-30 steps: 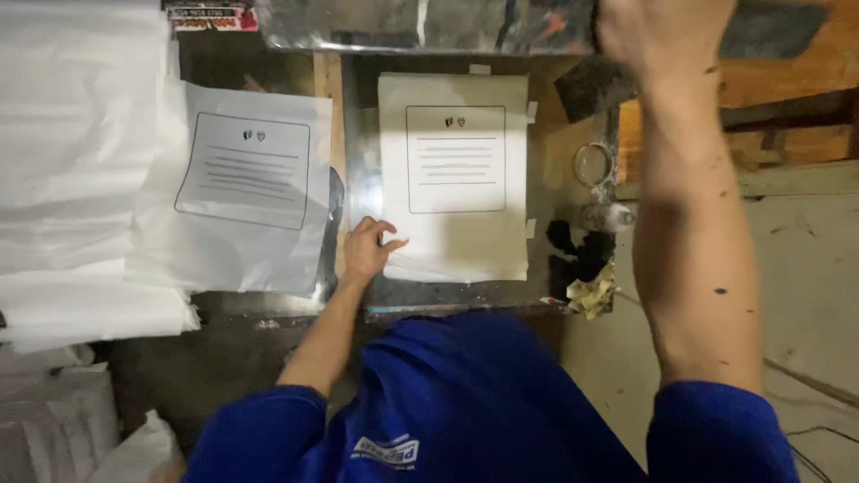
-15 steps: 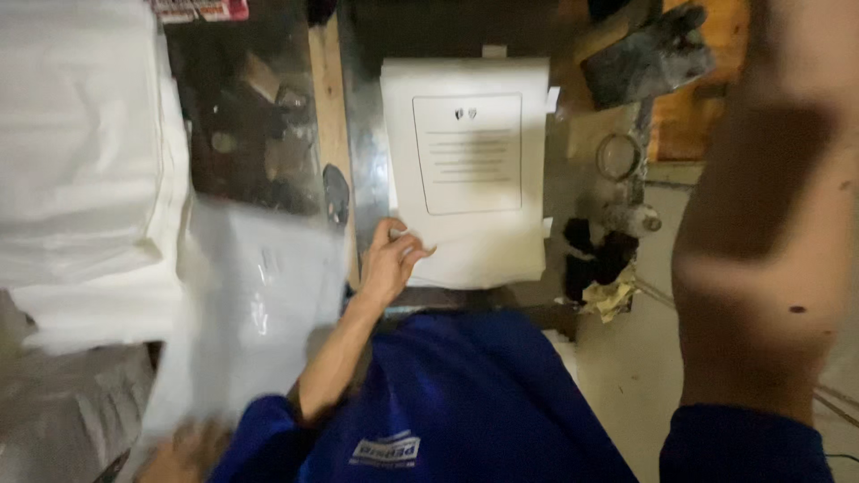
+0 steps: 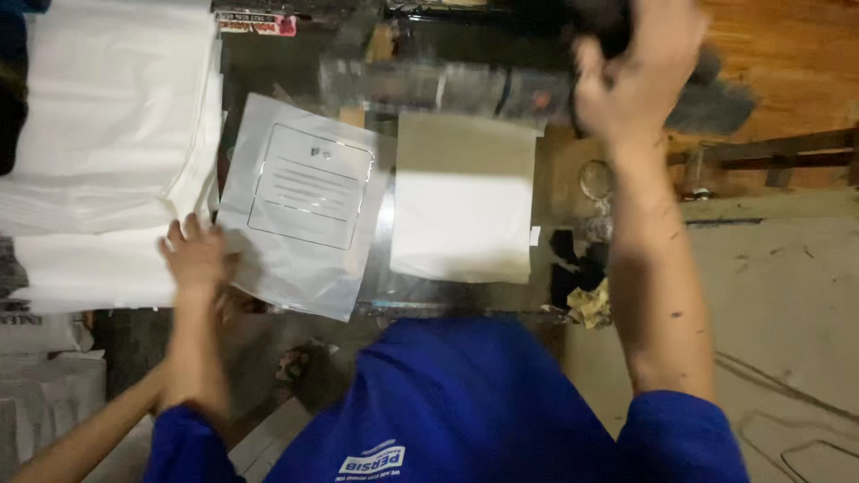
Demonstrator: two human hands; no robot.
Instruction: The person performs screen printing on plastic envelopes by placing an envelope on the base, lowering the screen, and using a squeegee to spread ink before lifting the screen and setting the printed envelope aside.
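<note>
- White plastic bag [image 3: 300,206] with a printed panel lies centre-left; the left hand [image 3: 195,255] rests open-fingered on its lower-left corner.
- Right hand [image 3: 640,72], upper right, clenches a dark blurred object [image 3: 601,18].
- Blank white sheet [image 3: 465,201] lies centre.

Dark workbench [image 3: 394,300]; printed plastic bag [image 3: 302,204]; blank sheet [image 3: 463,199]; white stack [image 3: 107,134]

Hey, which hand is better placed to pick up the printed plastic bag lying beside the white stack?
Probably the left. The left hand rests at the lower left edge of the printed plastic bag, while the right hand is raised far across the table, gripping something dark and blurred.
</note>
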